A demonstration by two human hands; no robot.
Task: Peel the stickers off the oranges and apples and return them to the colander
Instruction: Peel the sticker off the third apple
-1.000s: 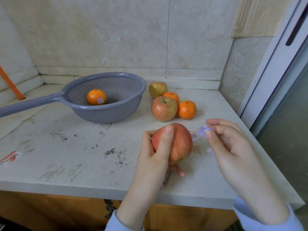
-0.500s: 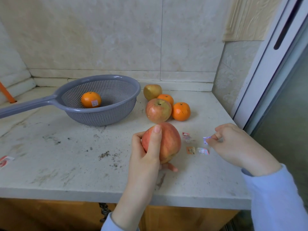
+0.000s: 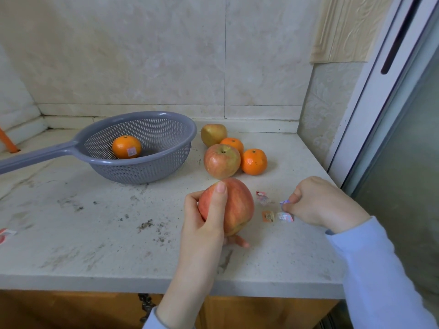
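Observation:
My left hand grips a red apple just above the counter. To its right my right hand pinches a small purple sticker low over the counter. Three peeled stickers lie between the hands. The grey colander sits at the left with one orange in it that bears a sticker. Behind the held apple are a red apple, a yellowish apple and two oranges.
The pale counter is speckled with dirt. Its front edge runs below my wrists. A tiled wall closes the back and a door frame stands at the right. A red-and-white scrap lies at the far left edge.
My right hand has dropped from beside the apple to just above the counter, still pinching the purple sticker. The left hand keeps hold of the apple.

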